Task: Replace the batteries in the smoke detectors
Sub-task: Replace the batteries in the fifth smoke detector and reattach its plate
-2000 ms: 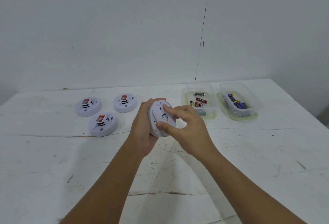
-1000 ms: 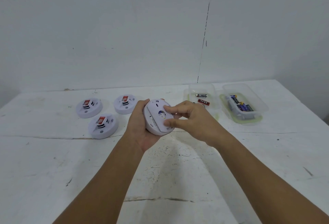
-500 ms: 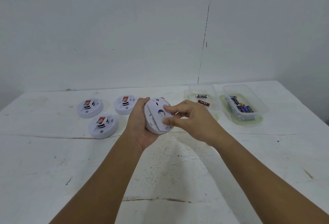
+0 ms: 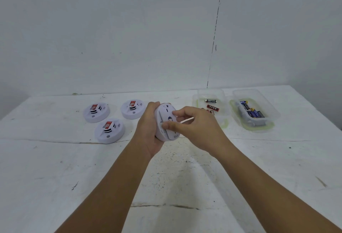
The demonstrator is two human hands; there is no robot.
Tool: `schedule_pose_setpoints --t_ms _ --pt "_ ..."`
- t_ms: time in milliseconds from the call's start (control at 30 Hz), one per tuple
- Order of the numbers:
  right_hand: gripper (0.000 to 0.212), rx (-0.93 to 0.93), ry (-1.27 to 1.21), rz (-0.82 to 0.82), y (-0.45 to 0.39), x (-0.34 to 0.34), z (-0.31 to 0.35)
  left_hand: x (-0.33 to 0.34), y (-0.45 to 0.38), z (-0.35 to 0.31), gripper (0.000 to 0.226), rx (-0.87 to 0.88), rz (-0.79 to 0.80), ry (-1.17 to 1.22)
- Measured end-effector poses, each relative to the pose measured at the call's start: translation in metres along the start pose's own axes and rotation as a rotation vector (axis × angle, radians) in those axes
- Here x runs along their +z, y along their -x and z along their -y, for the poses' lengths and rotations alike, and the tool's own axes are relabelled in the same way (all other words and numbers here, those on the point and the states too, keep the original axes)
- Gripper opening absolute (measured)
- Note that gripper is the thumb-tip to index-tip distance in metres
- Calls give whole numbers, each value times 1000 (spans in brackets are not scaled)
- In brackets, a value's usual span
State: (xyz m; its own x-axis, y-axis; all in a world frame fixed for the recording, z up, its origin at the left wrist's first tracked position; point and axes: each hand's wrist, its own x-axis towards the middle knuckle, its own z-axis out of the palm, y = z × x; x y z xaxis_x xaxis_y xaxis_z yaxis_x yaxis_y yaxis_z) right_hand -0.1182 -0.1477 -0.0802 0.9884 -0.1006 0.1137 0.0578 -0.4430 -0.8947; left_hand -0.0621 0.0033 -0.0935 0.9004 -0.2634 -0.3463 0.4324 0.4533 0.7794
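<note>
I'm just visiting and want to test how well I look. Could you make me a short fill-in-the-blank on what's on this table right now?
1. The left hand holds one smoke detector; ___ more lie on the table.
2. The right hand has its fingertips on the ___ detector.
3. Loose batteries lie in two clear plastic ___ near the wall.

Missing words: three; held; tubs

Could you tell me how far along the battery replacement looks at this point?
Nothing looks finished yet. The left hand holds one smoke detector back-side up while the right hand pinches at its back. Three detectors lie untouched on the table. Both battery trays hold batteries; which are fresh, I cannot tell.
</note>
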Motion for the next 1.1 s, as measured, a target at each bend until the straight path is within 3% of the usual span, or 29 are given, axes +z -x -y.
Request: schedule_pose_setpoints --t_ms 233,667,1100 --pt "57 91 -61 14 1 6 4 -2 4 2 35 25 -35 -47" --pt "53 95 -113 49 2 11 12 -5 16 -6 27 72 -26 -112" --pt "47 217 -204 118 3 14 14 -1 24 -6 27 110 -157 -240"
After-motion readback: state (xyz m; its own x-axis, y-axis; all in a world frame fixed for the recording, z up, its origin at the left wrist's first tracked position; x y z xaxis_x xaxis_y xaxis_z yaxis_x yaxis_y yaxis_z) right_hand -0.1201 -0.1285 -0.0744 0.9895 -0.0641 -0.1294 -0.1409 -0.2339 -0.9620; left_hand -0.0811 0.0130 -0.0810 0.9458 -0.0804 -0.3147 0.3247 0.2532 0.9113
